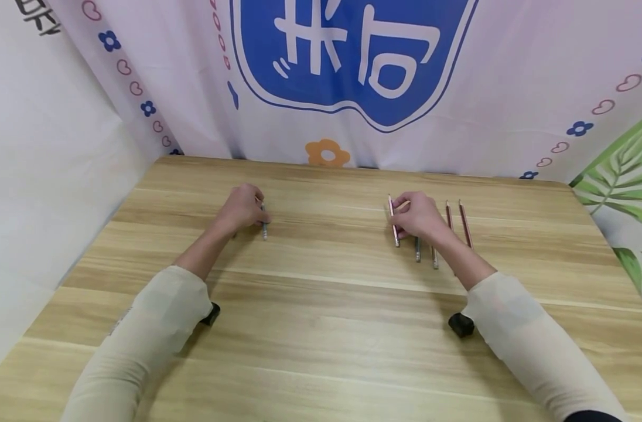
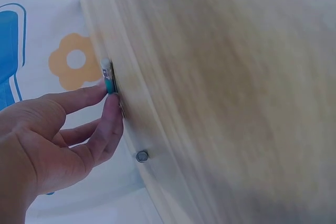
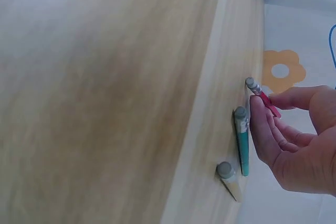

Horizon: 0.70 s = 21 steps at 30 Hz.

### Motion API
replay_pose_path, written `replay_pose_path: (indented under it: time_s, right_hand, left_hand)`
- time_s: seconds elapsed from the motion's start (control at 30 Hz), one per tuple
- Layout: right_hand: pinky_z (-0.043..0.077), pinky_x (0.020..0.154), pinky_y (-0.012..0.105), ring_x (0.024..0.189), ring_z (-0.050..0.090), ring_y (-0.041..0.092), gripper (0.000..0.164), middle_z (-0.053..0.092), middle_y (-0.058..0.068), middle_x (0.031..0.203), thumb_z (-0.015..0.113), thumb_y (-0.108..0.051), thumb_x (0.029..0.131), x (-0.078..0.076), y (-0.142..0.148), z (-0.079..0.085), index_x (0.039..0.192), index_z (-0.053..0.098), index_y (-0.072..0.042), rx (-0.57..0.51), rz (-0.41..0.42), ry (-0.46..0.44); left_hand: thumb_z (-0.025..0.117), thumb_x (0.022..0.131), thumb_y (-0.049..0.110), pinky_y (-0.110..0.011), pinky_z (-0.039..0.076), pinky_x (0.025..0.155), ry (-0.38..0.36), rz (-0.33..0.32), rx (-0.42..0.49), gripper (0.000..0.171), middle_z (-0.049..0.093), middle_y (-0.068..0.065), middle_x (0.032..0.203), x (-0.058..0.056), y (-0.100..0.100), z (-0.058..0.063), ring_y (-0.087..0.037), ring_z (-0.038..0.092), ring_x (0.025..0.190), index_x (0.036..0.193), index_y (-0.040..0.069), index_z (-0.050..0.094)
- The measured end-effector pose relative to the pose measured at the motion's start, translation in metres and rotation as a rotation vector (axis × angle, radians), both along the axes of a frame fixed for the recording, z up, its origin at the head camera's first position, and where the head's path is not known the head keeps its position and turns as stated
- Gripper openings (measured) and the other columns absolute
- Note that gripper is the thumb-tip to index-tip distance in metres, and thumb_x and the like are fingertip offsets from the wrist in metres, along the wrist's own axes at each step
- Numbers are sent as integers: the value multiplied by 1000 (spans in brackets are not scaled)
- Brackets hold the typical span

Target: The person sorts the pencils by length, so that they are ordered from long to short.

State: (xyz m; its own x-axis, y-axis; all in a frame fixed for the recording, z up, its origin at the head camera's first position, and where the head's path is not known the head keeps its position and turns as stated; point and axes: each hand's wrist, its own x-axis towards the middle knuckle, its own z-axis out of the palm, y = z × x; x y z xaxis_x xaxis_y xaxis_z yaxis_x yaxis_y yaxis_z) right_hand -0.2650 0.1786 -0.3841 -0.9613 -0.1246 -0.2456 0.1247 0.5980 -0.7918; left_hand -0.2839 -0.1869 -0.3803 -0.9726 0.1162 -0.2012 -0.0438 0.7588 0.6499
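My left hand (image 1: 244, 206) pinches a teal pencil (image 1: 265, 232) between thumb and fingers at the table's far left. In the left wrist view its eraser end points up past the fingertips, and a second pencil's end (image 2: 142, 156) lies close by. My right hand (image 1: 418, 215) pinches a red pencil (image 1: 393, 225) at the far right. Beside that hand lie a green pencil (image 3: 242, 140) and a tan pencil (image 3: 230, 182). Two dark red pencils, one (image 1: 449, 212) and another (image 1: 465, 225), lie beyond the right wrist, partly hidden by the forearm.
The wood-grain table (image 1: 310, 328) spans the view. A pale curtain (image 1: 194, 70) with a blue emblem and an orange flower (image 1: 316, 153) hangs behind its far edge. Black objects show at the left cuff (image 1: 210, 315) and right cuff (image 1: 461, 324).
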Motion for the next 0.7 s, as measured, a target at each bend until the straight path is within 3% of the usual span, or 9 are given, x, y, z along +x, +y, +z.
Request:
replay_pose_path:
  time_s: [0.37,0.7]
  right_hand:
    - [66,61,28,61,69,12,37,69,28,112,68,5,91,1,9,-2,126,58,9,16,-19,50]
    - [66,61,29,61,70,13,33,70,26,106,71,5,91,2,16,-2,122,58,9,40,-13,70]
  left_hand:
    - [77,88,-7,-24,65,70,-24,7,-8,58,62,-35,124,-2,2,2,-23,76,77,137,-22,49]
    - [75,89,-8,-22,64,64,-45,-2,-24,54,59,-38,128,-4,5,3,-14,70,65,135,-22,51]
